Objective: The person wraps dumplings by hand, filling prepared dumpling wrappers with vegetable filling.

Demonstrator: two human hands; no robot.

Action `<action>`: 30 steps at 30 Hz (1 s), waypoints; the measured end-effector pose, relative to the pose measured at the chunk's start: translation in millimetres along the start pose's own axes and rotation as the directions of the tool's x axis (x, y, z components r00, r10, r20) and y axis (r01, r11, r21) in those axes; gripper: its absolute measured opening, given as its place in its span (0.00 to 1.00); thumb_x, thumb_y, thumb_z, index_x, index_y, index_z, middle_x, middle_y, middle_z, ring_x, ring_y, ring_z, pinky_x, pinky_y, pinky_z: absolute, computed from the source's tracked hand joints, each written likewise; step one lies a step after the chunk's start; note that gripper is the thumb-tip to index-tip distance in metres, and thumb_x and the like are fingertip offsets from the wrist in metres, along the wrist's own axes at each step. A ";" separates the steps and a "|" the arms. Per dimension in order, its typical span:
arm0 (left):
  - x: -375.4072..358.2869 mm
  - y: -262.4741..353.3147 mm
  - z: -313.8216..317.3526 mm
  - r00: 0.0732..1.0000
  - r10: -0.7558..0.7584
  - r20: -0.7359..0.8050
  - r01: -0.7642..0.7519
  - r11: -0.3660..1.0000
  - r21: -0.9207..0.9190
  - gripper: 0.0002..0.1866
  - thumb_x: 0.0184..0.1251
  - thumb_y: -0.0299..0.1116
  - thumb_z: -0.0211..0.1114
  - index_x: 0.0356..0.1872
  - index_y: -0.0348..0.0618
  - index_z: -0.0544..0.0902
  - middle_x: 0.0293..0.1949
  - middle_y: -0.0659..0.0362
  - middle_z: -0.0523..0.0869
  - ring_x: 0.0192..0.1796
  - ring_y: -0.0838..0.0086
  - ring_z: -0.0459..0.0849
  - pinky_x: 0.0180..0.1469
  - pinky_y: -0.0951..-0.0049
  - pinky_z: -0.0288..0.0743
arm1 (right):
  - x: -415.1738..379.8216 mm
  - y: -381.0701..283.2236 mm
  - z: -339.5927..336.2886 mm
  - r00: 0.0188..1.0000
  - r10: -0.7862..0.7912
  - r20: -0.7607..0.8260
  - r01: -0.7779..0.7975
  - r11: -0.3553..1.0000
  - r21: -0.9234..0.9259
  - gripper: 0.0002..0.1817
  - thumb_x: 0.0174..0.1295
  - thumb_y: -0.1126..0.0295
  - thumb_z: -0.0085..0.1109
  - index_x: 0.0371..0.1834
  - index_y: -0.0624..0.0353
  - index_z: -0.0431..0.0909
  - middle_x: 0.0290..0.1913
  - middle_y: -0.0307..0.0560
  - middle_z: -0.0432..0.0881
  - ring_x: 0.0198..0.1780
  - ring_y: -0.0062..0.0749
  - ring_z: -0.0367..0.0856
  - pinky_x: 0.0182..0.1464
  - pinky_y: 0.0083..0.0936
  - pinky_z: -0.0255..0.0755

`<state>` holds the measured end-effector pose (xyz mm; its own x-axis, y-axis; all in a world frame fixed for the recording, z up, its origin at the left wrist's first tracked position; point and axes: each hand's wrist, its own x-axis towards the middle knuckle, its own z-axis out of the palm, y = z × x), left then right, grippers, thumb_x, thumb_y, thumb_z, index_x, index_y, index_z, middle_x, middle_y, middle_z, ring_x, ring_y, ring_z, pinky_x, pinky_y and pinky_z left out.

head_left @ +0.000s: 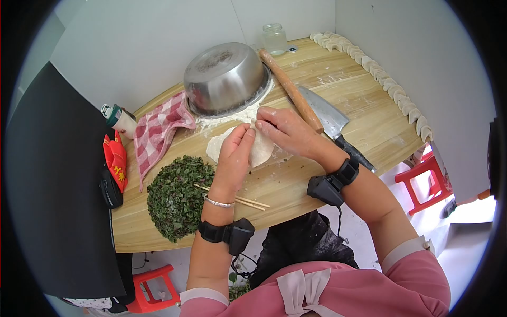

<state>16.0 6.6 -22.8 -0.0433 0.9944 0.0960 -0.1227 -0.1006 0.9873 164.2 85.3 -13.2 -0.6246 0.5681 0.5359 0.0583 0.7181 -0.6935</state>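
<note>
A thin white dough wrapper (262, 152) hangs between my two hands above the table. My left hand (237, 149) pinches its upper left edge with thumb and fingers. At its top, my right hand (286, 129) is closed with its fingertips on the dough, close to the left fingertips. More flat dough wrappers (215, 148) lie on the table behind my left hand, partly hidden by it. Left of my left forearm is a big heap of chopped greens (177, 198). A pair of chopsticks (253, 203) rests by it, partly covered by my wrist.
An upside-down steel basin (224, 79) stands at the back on spilled flour. A rolling pin (291, 91) and cleaver (323, 113) lie to the right. Several dumplings (393, 91) line the far right edge. A checked cloth (162, 129), bottle (122, 122) and glass jar (274, 39) stand around.
</note>
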 end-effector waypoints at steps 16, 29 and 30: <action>-2.0 6.3 0.6 0.999 -0.050 -0.004 0.049 0.997 -0.056 0.14 0.75 0.40 0.49 0.46 0.40 0.76 0.32 0.60 0.83 0.29 0.80 0.81 0.27 0.81 0.73 | 1.1 -2.6 2.1 0.999 -0.027 -0.035 0.025 0.998 -0.055 0.13 0.67 0.66 0.48 0.32 0.66 0.71 0.28 0.61 0.74 0.32 0.57 0.73 0.35 0.39 0.67; -1.9 9.5 1.4 1.000 -0.025 0.010 0.026 0.997 -0.077 0.17 0.76 0.40 0.46 0.51 0.37 0.74 0.34 0.56 0.85 0.32 0.76 0.84 0.31 0.79 0.76 | 0.1 -3.0 0.3 0.998 0.049 0.033 -0.050 0.997 0.057 0.12 0.68 0.66 0.45 0.33 0.65 0.71 0.25 0.56 0.73 0.29 0.51 0.74 0.34 0.37 0.68; -2.2 9.9 2.3 0.999 -0.024 0.021 0.025 0.996 -0.086 0.16 0.76 0.39 0.48 0.50 0.37 0.76 0.34 0.57 0.84 0.31 0.77 0.83 0.32 0.80 0.75 | -0.5 -4.6 0.6 0.997 0.073 0.020 -0.074 0.994 0.080 0.12 0.69 0.66 0.45 0.33 0.65 0.71 0.25 0.57 0.73 0.29 0.50 0.74 0.34 0.37 0.67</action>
<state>17.2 3.5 -12.9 -0.0194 0.9970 0.0752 -0.2089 -0.0776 0.9749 163.8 81.5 -10.6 -0.6339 0.6109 0.4743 0.0421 0.6396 -0.7675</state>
